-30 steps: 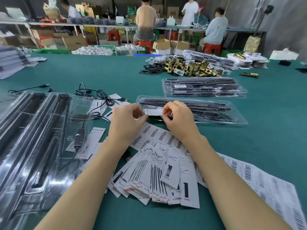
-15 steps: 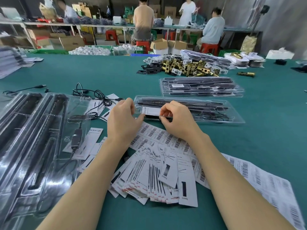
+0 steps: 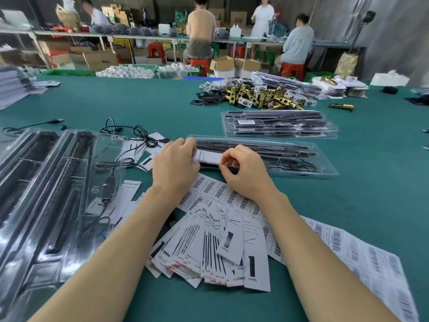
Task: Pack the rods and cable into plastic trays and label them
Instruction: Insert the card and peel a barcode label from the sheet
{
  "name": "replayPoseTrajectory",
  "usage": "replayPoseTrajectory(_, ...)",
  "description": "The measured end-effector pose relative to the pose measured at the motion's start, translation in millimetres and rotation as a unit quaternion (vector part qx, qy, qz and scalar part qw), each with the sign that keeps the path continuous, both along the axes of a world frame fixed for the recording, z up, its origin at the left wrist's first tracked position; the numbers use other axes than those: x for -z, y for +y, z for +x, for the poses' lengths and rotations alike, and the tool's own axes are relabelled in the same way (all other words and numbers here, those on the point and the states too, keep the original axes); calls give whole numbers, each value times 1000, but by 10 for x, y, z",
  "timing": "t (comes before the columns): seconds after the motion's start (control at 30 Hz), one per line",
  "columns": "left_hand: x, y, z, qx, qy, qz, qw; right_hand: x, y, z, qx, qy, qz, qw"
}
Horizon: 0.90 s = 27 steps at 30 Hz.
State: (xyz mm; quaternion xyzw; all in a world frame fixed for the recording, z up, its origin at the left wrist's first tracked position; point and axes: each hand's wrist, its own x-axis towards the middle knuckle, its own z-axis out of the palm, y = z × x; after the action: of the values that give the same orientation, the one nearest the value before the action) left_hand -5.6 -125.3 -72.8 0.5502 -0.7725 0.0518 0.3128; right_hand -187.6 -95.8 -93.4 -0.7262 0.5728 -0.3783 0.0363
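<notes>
On the desk (image 3: 348,205) ahead lies our packed tray (image 3: 290,156); our left hand (image 3: 174,163) and right hand (image 3: 243,168) each pinch an end of the white label (image 3: 210,157) against it. It looks light, thin and flexible, so we'd keep to its edges

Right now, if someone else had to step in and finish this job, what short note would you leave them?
Left hand and right hand both pinch a white label against the near end of a filled clear tray.
Done: another labelled tray lies behind it.
Left: press this label flat; the trays at left look unlabelled. Barcode sheets and a loose cable lie nearby.
</notes>
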Motion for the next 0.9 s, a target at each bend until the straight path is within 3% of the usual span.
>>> replayPoseTrajectory(0.27,-154,-175,230,122,-24,111,986,23,-13,0,-2,-10,3,1000)
replayPoseTrajectory(0.43,-80,-135,275,83,-85,126,985,39,-26,-5,0,-26,19,999)
replayPoseTrajectory(0.7,-41,-168,295,103,-59,192,974,-47,-16,-64,-19,-49,62,997)
replayPoseTrajectory(0.83,-24,-243,265,83,-13,189,978,-110,31,-228,48,0,34,998)
replayPoseTrajectory(0.9,-58,-300,215,47,-24,192,980,-136,43,-326,62,-21,67,996)
